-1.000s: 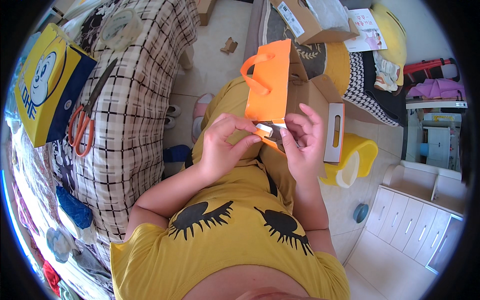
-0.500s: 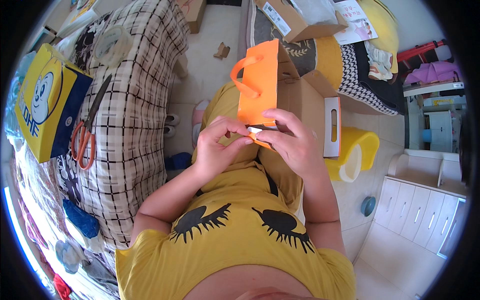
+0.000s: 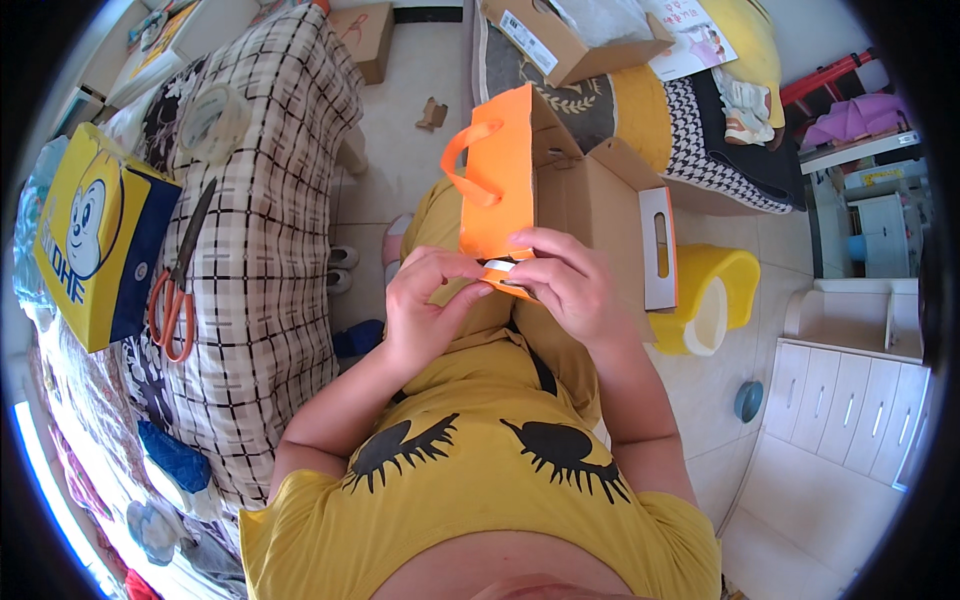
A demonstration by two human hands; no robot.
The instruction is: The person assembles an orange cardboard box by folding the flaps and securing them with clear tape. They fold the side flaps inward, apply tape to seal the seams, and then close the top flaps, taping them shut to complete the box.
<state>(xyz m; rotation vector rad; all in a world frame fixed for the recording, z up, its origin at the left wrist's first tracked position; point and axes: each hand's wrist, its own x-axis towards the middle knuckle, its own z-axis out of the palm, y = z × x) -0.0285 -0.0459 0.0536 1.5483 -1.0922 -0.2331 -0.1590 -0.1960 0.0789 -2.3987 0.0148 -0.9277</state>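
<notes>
An orange paper bag (image 3: pixel 500 180) with an orange loop handle (image 3: pixel 465 160) stands over my lap, its bottom toward me. My left hand (image 3: pixel 425 305) and my right hand (image 3: pixel 565 285) both pinch the bag's bottom edge, where a small white strip (image 3: pixel 500 266) shows between my fingertips. Behind the bag lies an open cardboard box (image 3: pixel 600 215) with a white slotted flap (image 3: pixel 660 245).
To my left is a checked cushion (image 3: pixel 260 240) bearing orange-handled scissors (image 3: pixel 175 295), a roll of clear tape (image 3: pixel 212 120) and a yellow and blue box (image 3: pixel 90 240). A yellow bin (image 3: pixel 715 300) sits to the right, white drawers (image 3: pixel 840 410) beyond it. More cardboard boxes (image 3: pixel 560 35) lie ahead.
The bag and both hands have shifted slightly left in view. My fingers have moved closer together at the bag's bottom edge around the white strip.
</notes>
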